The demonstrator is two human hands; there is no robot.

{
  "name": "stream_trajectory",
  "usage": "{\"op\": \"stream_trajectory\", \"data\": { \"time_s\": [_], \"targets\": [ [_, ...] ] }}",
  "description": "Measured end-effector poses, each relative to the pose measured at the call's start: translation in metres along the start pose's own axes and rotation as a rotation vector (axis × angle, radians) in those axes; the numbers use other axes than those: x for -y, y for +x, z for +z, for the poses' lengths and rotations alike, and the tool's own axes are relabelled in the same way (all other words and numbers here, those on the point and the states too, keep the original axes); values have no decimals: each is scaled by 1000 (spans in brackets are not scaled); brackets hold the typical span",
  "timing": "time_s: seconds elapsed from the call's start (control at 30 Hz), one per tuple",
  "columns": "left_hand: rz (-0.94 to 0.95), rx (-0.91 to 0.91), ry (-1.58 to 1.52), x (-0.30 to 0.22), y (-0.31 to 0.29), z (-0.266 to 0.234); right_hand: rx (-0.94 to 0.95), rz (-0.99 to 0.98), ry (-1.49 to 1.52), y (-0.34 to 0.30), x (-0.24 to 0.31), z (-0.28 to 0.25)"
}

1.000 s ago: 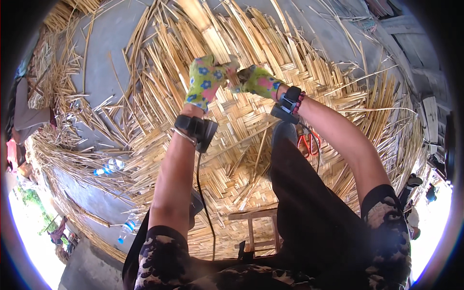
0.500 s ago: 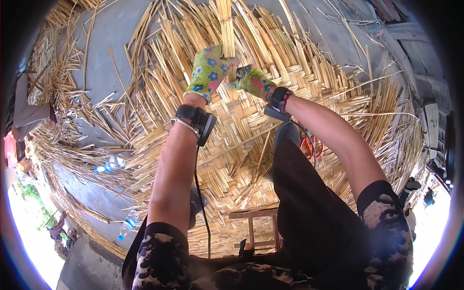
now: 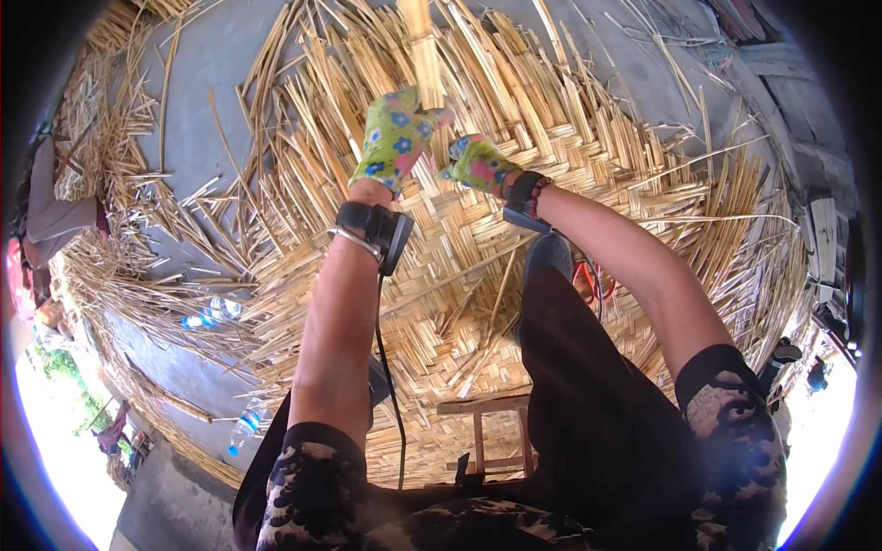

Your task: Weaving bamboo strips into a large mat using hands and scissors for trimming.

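Note:
Both my hands wear yellow-green gloves printed with blue and pink flowers. My left hand [image 3: 397, 140] is closed round a flat, pale reed strip [image 3: 424, 50], which runs away from me past the top of the picture. Just right of it, my right hand [image 3: 476, 163] pinches the strip's near end, its fingers pressed together. Below both hands spreads a mat [image 3: 487, 220] of split reeds woven in a zigzag pattern. Along its far side, long unwoven reed ends [image 3: 514, 83] fan outward.
Red-handled scissors [image 3: 588, 277] lie on the mat beside my right leg. A wooden stool [image 3: 480, 407] stands close to me. Plastic bottles [image 3: 213, 313] [image 3: 246, 424] lie to the left, near loose reeds [image 3: 101, 275]. Another person's leg [image 3: 60, 202] shows at the far left.
The reed strip has tilted, its far end shifting left. My right hand has turned slightly and moved a little down by the strip's near end. My left hand has barely moved.

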State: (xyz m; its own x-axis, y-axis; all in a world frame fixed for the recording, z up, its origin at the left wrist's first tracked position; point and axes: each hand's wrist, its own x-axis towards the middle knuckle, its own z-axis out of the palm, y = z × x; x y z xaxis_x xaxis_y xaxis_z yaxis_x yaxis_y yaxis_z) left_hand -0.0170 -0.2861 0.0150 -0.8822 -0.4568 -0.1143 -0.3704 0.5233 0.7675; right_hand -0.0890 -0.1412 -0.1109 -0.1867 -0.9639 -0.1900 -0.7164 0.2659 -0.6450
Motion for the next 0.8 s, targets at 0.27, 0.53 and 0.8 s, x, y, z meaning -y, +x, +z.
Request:
{"op": "stream_trajectory", "data": {
  "time_s": [0.27,0.53,0.8],
  "targets": [
    [-185,-196,-243,20,-25,4,228,24,-221,24,10,6],
    [-130,-154,-122,23,-8,-2,368,-164,-681,21,17,0],
    [-219,-102,-6,14,-3,0,283,107,-294,13,18,-8]
  ]
}}
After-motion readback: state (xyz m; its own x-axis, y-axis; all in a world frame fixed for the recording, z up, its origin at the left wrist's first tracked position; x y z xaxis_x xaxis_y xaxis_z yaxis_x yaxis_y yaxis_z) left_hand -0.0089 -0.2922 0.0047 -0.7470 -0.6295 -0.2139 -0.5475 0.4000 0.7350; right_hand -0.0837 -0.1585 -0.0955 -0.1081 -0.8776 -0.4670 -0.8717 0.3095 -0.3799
